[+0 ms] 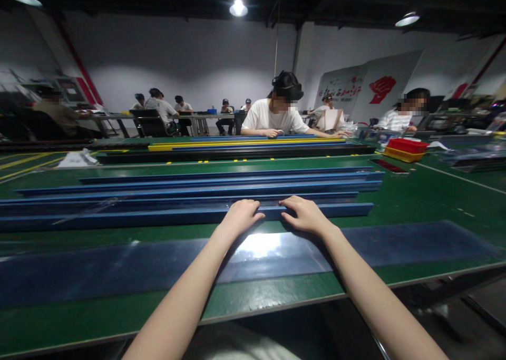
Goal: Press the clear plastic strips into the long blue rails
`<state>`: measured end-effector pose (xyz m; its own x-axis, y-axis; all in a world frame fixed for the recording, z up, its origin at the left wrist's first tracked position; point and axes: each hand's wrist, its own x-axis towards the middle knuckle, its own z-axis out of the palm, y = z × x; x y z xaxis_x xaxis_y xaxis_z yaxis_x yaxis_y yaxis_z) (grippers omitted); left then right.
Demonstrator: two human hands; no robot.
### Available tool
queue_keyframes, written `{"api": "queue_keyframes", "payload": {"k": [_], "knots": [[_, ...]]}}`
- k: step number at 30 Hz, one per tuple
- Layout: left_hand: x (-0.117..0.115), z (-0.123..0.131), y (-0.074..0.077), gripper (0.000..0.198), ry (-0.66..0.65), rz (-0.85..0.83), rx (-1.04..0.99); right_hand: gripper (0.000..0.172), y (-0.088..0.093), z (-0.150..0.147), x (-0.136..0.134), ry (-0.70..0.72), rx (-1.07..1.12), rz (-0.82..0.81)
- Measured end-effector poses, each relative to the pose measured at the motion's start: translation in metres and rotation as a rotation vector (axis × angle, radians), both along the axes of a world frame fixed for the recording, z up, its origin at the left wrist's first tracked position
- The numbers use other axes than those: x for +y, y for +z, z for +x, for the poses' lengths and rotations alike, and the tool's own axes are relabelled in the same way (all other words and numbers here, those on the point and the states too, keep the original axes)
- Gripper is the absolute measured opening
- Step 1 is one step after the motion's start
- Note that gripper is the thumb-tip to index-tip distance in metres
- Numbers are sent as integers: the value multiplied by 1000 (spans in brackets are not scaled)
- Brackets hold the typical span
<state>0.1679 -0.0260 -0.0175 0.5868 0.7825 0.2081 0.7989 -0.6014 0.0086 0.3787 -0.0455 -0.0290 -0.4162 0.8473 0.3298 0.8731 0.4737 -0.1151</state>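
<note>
A green desk takes up most of what I see, its near edge running just in front of the worker. Along that edge lies a long, see-through bluish strip, flat and shiny under the lamps, the worker's forearms reaching right over it. Behind it, long blue channels lie side by side, roughly parallel to the edge; the nearest blue channel sits directly beyond the strip. Across the desk a co-worker in a white top and dark headgear leans over a dark bar and a slimmer yellow bar.

Both hands are at the nearest blue channel, a small gap between them. The left hand and the right hand are half curled, fingers bent over it, thumbs pointing inward on the near side; I can't tell how firmly they hold it.

Over to the right, a red bin sits on a yellow one. Just in front of them a dark-screened phone lies flat.
</note>
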Motion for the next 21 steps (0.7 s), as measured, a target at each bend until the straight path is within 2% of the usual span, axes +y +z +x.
{"api": "queue_keyframes", "payload": {"k": [12,21], "knots": [[2,0,2,25,12,-30,-28,32,1,-1,0,4,3,-3],[2,0,0,25,12,-30,-31,23,1,0,0,-13,-40,0]]}}
